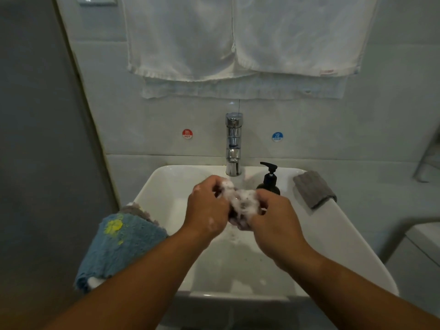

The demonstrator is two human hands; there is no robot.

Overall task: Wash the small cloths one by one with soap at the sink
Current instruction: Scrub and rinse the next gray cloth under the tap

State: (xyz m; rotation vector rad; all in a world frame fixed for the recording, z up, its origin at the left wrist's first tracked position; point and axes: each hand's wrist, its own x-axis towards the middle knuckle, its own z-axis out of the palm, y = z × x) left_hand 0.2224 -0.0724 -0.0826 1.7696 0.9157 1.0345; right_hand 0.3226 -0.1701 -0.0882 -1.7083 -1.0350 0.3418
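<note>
Fingers [210, 185] of both hands are curled tight round one small cloth [242, 203]. The left hand [207, 208] pinches its upper end and the right hand [273, 220] grips the lower. The cloth sits bunched between them, thick with white lather, at the middle of the frame above the basin of the white sink [345, 236] and just below the chrome faucet [233, 144]. Whether water runs from the spout cannot be told. A black soap pump bottle [269, 181] stands on the back rim, just right of the faucet. By my judgement this cloth is at the scrubbing stage: the soap is on, and rinsing and wringing are not yet done. On the sink's left rim, at the lower left of the frame, a blue cloth [119, 246] marked with a yellow stain lies over a fringed grey cloth [139, 208]. Both look unwashed, so at least two more rounds seem to be left. On the right rim lies a folded grey cloth [314, 190]; whether it is finished or waiting cannot be told. White towels [238, 44] hang on the wall across the top of the frame, apart from the work.
</note>
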